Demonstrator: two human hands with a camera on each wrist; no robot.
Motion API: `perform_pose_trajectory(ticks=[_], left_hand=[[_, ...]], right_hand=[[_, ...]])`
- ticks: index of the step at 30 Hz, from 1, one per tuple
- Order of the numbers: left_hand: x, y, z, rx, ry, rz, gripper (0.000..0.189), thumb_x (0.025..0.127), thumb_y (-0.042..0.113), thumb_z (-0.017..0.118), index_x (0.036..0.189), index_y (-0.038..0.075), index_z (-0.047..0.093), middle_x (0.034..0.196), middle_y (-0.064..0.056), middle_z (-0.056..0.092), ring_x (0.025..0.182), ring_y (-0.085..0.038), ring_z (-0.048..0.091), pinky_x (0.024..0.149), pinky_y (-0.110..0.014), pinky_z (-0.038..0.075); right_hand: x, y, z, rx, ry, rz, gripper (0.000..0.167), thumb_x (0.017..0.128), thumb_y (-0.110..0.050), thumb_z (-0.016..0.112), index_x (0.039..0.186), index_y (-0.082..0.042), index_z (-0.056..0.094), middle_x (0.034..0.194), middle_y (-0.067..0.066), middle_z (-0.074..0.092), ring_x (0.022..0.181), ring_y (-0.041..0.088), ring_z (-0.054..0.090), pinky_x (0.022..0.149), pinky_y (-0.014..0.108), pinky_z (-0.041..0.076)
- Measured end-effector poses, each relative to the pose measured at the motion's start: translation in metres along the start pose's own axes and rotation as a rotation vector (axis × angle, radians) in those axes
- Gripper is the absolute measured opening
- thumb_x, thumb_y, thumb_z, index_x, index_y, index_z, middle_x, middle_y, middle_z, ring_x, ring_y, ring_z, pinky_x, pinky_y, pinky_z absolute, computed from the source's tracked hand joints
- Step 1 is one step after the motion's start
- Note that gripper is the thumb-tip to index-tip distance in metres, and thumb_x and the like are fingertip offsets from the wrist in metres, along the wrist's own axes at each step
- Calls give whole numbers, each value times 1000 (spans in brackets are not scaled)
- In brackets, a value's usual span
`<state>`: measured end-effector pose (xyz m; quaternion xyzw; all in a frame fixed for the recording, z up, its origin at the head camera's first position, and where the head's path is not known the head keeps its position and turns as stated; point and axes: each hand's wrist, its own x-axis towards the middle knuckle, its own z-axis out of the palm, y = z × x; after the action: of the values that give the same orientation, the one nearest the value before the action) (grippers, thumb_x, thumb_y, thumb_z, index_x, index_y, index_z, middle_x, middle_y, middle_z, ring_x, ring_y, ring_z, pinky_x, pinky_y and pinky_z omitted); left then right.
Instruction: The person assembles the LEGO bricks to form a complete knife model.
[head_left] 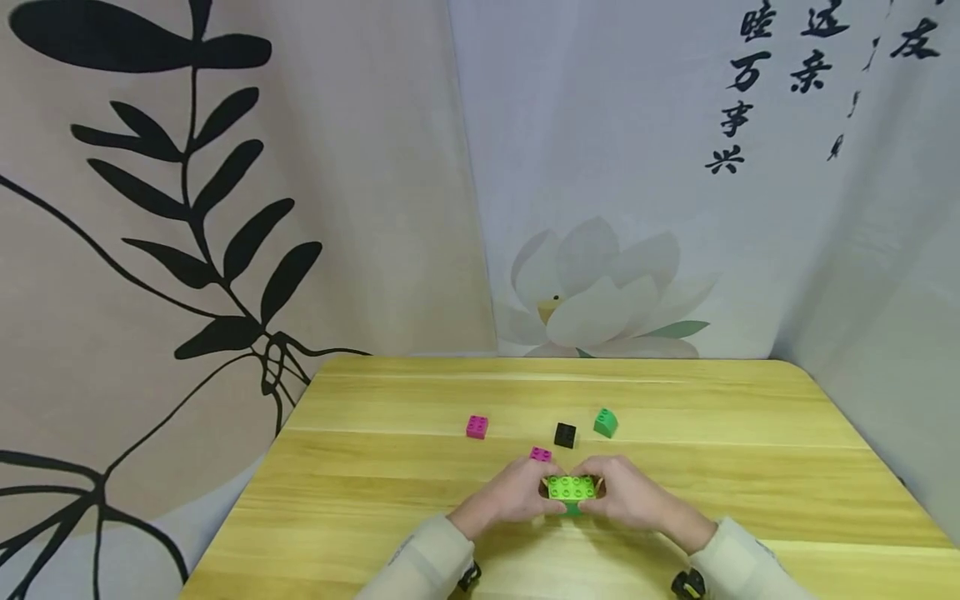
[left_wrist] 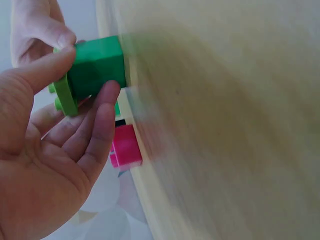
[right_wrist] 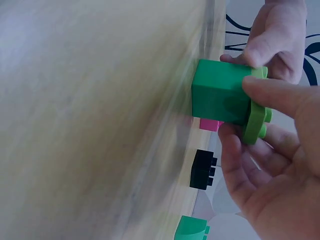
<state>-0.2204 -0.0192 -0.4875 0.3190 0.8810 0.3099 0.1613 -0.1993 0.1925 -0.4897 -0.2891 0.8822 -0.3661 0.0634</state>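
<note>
A light-green toy brick plate (head_left: 572, 487) with studs on top sits over a darker green toy block (left_wrist: 97, 65). From one side my left hand (head_left: 519, 490) grips this pair, its thumb near the seam between the two pieces. Opposite it, my right hand (head_left: 624, 492) holds the other end with thumb and fingers. In the right wrist view, the green block (right_wrist: 220, 92) stands at the tabletop with the light-green plate (right_wrist: 256, 122) on its studded side. Just beyond my left fingers lies a pink brick (head_left: 541, 454).
Farther back on the wooden table (head_left: 375, 467) lie another pink brick (head_left: 477, 427), a black brick (head_left: 565, 435) and a green brick with a curved side (head_left: 605, 422). A printed curtain (head_left: 390, 208) hangs behind the table's back edge.
</note>
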Motion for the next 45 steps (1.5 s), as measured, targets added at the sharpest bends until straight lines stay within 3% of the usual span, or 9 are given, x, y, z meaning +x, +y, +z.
perform_pose_trajectory(ticks=[6, 11, 17, 23, 30, 38, 45], left_hand=[[-5, -9, -8, -81, 7, 17, 35, 73, 11, 81, 105, 13, 66, 89, 12, 61, 78, -2, 58, 71, -15, 48], [-4, -17, -18, -104, 51, 11, 35, 74, 8, 79, 107, 8, 66, 91, 6, 64, 84, -6, 59, 76, -19, 48], [5, -23, -27, -43, 125, -27, 28, 78, 13, 78, 104, 11, 67, 95, 3, 63, 88, -11, 58, 75, -22, 48], [14, -26, -26, 9, 165, -57, 36, 76, 16, 79, 110, 14, 66, 104, -1, 58, 98, -19, 56, 78, -29, 49], [23, -30, -23, 81, 128, -57, 50, 75, 15, 80, 120, 10, 61, 107, -3, 57, 98, -19, 57, 81, -30, 49], [30, -31, -19, 164, 83, -85, 52, 73, 12, 80, 122, 9, 61, 106, -3, 59, 99, -17, 55, 90, -31, 46], [34, -32, -18, 178, 71, -103, 45, 74, 11, 80, 116, 10, 64, 102, -2, 62, 95, -17, 57, 86, -31, 48]], right_hand=[[2, 0, 2, -2, -6, 2, 33, 77, -10, 75, 108, -8, 66, 97, -5, 63, 76, 4, 57, 66, 21, 51], [3, -1, 1, -28, -2, -22, 32, 75, -9, 76, 106, -7, 66, 95, -5, 63, 77, 3, 57, 66, 21, 51], [4, -2, -1, -38, -14, -11, 33, 75, -10, 77, 106, -7, 66, 95, -7, 63, 78, 4, 56, 67, 21, 50], [4, -1, -1, -27, -29, 2, 32, 76, -11, 77, 105, -10, 66, 93, -9, 61, 78, 4, 56, 67, 21, 50], [5, -1, -3, 15, -42, 16, 31, 75, -12, 77, 103, -12, 65, 90, -9, 60, 77, 6, 55, 67, 22, 50], [5, 0, -5, 33, -57, 28, 30, 77, -12, 77, 104, -15, 64, 92, -9, 60, 78, 7, 55, 65, 23, 50], [7, 1, -5, 38, -64, 28, 30, 76, -10, 77, 103, -14, 64, 91, -8, 60, 78, 9, 55, 65, 23, 50]])
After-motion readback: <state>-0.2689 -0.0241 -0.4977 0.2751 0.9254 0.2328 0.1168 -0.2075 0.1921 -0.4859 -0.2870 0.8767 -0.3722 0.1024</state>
